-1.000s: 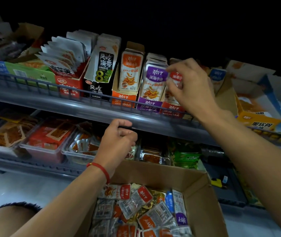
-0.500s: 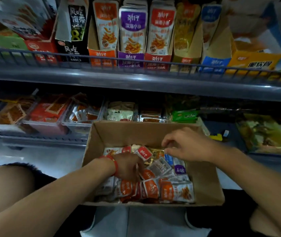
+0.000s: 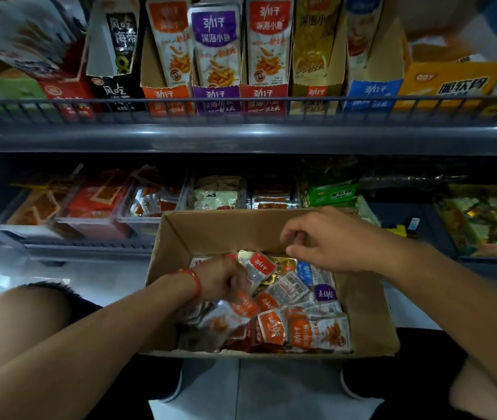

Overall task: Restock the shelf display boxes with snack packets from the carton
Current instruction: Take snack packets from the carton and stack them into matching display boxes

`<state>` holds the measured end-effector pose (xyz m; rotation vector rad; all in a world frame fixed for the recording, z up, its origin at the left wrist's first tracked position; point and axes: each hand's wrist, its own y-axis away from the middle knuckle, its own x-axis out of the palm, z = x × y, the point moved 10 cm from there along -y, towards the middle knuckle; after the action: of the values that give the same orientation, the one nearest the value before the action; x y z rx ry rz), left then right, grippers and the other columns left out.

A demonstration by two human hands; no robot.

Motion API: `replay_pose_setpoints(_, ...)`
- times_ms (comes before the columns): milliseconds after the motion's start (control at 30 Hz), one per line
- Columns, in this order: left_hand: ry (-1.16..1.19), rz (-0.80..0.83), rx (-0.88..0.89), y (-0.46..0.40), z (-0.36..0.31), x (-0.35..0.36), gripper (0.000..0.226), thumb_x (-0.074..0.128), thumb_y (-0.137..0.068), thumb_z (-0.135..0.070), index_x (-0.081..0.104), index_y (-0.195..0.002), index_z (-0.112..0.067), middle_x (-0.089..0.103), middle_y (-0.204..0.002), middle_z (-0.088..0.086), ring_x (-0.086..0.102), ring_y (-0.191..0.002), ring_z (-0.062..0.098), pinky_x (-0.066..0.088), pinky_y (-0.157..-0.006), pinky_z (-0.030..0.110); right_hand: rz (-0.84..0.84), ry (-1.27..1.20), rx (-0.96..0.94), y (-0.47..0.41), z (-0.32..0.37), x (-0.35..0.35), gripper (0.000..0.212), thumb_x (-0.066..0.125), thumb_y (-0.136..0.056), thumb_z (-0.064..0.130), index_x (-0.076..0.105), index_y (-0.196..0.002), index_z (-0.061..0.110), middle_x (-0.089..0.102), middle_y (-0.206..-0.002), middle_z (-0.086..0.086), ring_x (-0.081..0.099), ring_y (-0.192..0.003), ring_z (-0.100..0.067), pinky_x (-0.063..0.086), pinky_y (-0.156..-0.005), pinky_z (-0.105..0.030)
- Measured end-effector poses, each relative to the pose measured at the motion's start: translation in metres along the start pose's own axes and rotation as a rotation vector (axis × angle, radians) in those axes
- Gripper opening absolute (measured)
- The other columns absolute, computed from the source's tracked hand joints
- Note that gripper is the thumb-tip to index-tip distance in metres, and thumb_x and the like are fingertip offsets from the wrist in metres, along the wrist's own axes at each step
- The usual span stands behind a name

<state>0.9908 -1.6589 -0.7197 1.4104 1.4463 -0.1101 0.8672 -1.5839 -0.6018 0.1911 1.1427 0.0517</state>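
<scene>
Left hand point(image 3: 226, 280): down inside the carton point(image 3: 365, 304), fingers curled into the heap of snack packets point(image 3: 283, 301). Motion blur hides the fingertips, so whether a packet is actually held cannot be told. Red cord on the wrist.

Right hand point(image 3: 326, 241): above the carton's far end, fingers loosely curled, thumb near the forefinger. Nothing visible between them; apart from the packets below.

Snack packets: loose and mixed in the carton, orange, red, purple, blue and gold tops overlapping, some face-down. Orange ones lie nearest the person.

Carton: open, resting on the person's lap, directly below the upper shelf point(image 3: 241, 137).

Display boxes, upper shelf, behind the wire rail point(image 3: 241, 100): orange box point(image 3: 167, 97), purple box point(image 3: 215, 95), red box point(image 3: 263, 93), gold box point(image 3: 315, 92), blue box point(image 3: 372, 89), each holding upright packets in its own colour.

Lower shelf: clear tubs point(image 3: 95, 207) of other snacks, in shadow.

Risks, as judged:
- Wrong variant picked. Orange and red tops look alike in the dim light, and a packet could go into a mismatched box.
- Several slippery packets grabbed together; one may drop on the way up, outside the carton.
- Carton sits unsupported by either hand; leaning up toward the shelf could tip it off the lap.
- Pushing a packet in could bend or topple the standing ones.
</scene>
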Motion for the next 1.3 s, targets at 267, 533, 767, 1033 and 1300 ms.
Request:
replay_pose_setpoints(267,0.835,-0.255,0.195,0.023,-0.028,-0.085,0.020,0.078,-0.083,-0.012,0.068,-0.098,-0.004,0.076,-0.096,0.017,0.074,-0.090,0.035,0.062,-0.079,0.042,-0.064,-0.178,0.046,-0.006,-0.005,-0.012,0.034,0.068,-0.093,0.043,0.062,-0.125,0.030,0.067,-0.099,0.017,0.064,-0.082,0.003,0.056,-0.074,-0.022)
replay_pose_setpoints(533,0.967,-0.511,0.376,0.051,-0.044,-0.131,0.011,0.074,-0.085,-0.006,0.068,-0.094,-0.003,0.069,-0.086,0.014,0.070,-0.081,0.021,0.060,-0.075,0.033,-0.244,-0.445,0.070,-0.005,0.001,-0.045,0.011,0.065,-0.097,0.030,0.069,-0.107,0.030,0.070,-0.092,0.008,0.069,-0.071,-0.012,0.058,-0.065,-0.030)
replay_pose_setpoints(767,0.952,-0.842,0.459,0.094,-0.031,-0.180,0.010,0.069,-0.093,-0.018,0.076,-0.094,-0.011,0.076,-0.089,0.004,0.072,-0.085,0.017,0.058,-0.077,0.028,-0.434,-0.404,0.019,-0.009,0.043,-0.100,0.010,0.066,-0.096,0.023,0.071,-0.099,0.030,0.072,-0.081,0.007,0.069,-0.064,-0.012,0.055,-0.062,-0.026)
replay_pose_setpoints(1033,0.824,-1.217,0.186,0.131,0.031,-0.215,0.019,0.061,-0.090,-0.007,0.062,-0.103,-0.020,0.062,-0.094,-0.002,0.058,-0.081,0.010,0.051,-0.073,0.021,-0.870,-0.132,-0.166,-0.059,0.127,-0.278,0.008,0.068,-0.097,0.026,0.068,-0.096,0.034,0.071,-0.084,0.014,0.067,-0.069,0.002,0.054,-0.065,-0.020)
replay_pose_setpoints(1300,0.945,-1.149,0.156,0.121,0.038,-0.214,0.030,0.063,-0.084,-0.004,0.059,-0.101,-0.028,0.059,-0.096,-0.007,0.058,-0.083,0.013,0.054,-0.077,0.028,-0.828,0.310,-0.063,-0.175,0.160,-0.307,0.023,0.064,-0.099,0.030,0.072,-0.115,0.016,0.070,-0.102,0.002,0.063,-0.092,-0.011,0.055,-0.084,-0.033)
